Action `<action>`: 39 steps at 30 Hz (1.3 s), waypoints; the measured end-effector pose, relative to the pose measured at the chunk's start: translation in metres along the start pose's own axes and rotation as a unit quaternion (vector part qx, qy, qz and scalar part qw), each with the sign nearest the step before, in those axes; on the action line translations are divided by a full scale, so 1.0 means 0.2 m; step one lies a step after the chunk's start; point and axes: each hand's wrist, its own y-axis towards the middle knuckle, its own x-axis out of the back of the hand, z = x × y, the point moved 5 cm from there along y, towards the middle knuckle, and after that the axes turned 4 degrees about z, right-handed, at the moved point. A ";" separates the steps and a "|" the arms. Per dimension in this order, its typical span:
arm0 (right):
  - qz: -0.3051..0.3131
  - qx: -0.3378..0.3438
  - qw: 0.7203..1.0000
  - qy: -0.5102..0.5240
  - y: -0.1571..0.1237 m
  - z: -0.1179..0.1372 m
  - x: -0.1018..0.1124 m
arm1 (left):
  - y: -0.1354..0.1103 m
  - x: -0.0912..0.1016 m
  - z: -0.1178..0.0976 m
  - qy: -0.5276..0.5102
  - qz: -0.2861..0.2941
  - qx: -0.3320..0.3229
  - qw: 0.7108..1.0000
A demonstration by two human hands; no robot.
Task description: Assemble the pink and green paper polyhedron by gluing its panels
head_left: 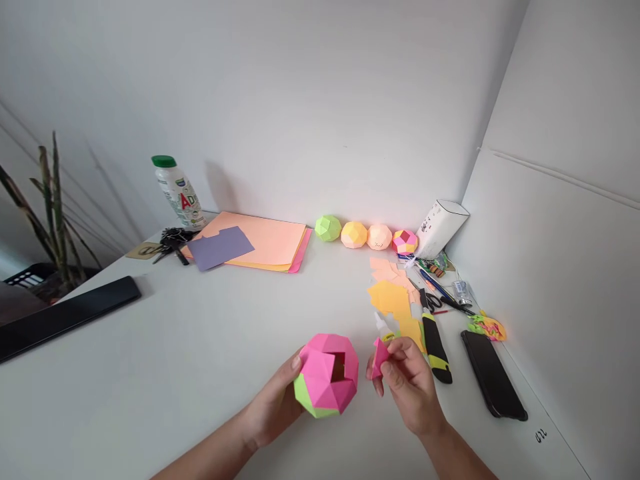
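Low in the middle of the head view, my left hand (277,399) is closed round a faceted paper ball (320,373), pink on top and lime green underneath. A square opening in the ball's pink side faces right and shows its dark inside. To the right, my right hand (407,383) pinches a small folded pink paper piece (380,357) between thumb and fingers. That piece is apart from the ball, a short distance from the opening. Just behind my right fingers lies a white glue bottle (384,327) with a pointed nozzle, partly hidden.
Paper balls (354,235) line the wall. Paper scraps (387,297), a utility knife (436,343), scissors (431,302) and a black phone (494,375) lie right. Coloured sheets (260,237), keys (175,241), a white bottle (179,193) and a long black bar (75,313) are left.
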 end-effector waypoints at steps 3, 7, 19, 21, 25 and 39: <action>-0.017 -0.009 0.997 -0.081 0.01 0.00 0.01 | -0.01 0.05 0.01 -0.065 -0.022 -0.009 0.998; 0.007 -0.011 0.970 -0.241 0.02 -0.03 -0.03 | -0.01 0.06 0.01 -0.059 0.016 -0.015 0.998; 0.053 0.044 0.936 -0.344 -0.02 -0.07 -0.08 | -0.03 -0.11 -0.02 0.077 0.134 -0.001 0.988; 0.048 0.042 0.939 -0.338 -0.02 -0.08 -0.07 | -0.03 -0.10 -0.01 0.085 0.127 -0.011 0.988; 0.057 0.031 0.935 -0.349 -0.01 -0.10 -0.08 | -0.03 -0.10 0.00 0.085 0.146 -0.003 0.986; 0.097 -0.008 0.926 -0.365 0.01 -0.14 -0.11 | -0.01 -0.15 -0.01 0.079 0.188 -0.014 0.979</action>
